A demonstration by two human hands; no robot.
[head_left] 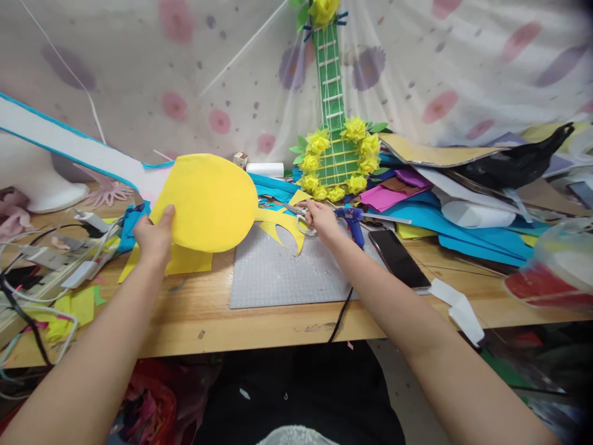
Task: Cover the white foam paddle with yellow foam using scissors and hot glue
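Grey mat [282, 281] free front-left; phone [399, 261] blocks right.

A craft workspace — wooden table [278, 329], cutting mat [291, 278], glue gun [353, 221], scissors [294, 209] and coloured sheets [477, 240] show it.

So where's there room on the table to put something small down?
The grey mat looks bare along its near part, in front of the yellow scraps and left of the phone. There's mostly bare wood between the mat and the left forearm. It's crowded at the left end, around the chargers, and back right, with blue sheets.
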